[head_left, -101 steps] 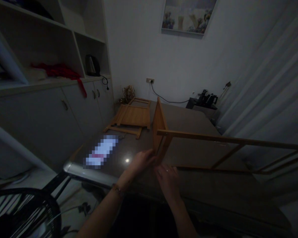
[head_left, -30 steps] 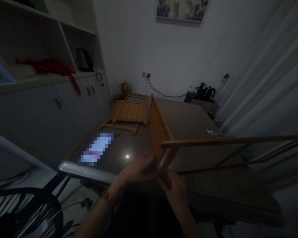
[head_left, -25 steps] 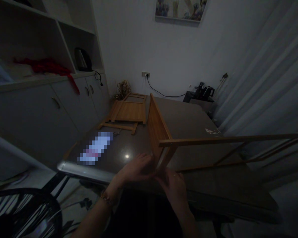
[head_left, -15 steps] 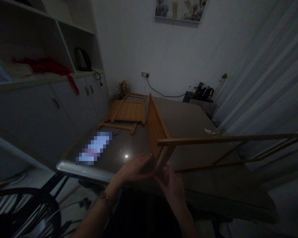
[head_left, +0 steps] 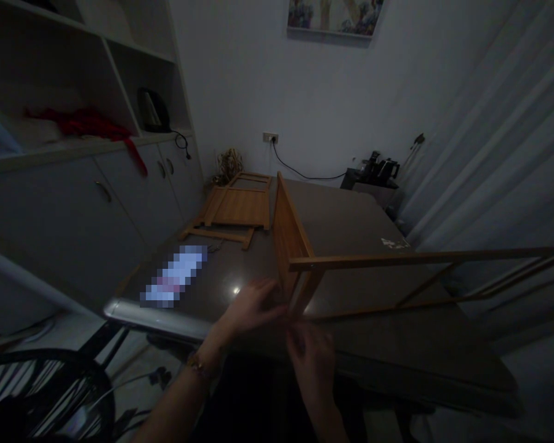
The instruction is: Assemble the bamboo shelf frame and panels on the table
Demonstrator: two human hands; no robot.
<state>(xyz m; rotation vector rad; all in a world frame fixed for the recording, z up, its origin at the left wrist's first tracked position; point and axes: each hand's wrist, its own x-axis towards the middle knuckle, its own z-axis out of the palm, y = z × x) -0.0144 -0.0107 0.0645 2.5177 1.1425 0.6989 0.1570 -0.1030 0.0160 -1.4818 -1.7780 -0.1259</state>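
A wooden panel (head_left: 287, 231) stands on edge on the table, joined at its near end to a long wooden frame (head_left: 373, 262) that reaches off to the right. My left hand (head_left: 253, 307) is closed at the panel's low near corner, thumb on the near side and fingertips partly hidden behind the wood. Just below that corner, my right hand (head_left: 311, 354) has its fingers curled and pinched together. Anything small between those fingers is lost in the dim light.
More wooden panels and frames (head_left: 240, 207) lie flat at the table's back left. A blurred-out bright rectangle (head_left: 178, 275) rests near the left edge. Black appliances (head_left: 381, 169) stand at the back right. A black chair (head_left: 46, 387) is at lower left.
My right hand has drawn down a little, away from the frame's corner, and its fingers have curled in more. My left hand stays at the panel, which has barely shifted.
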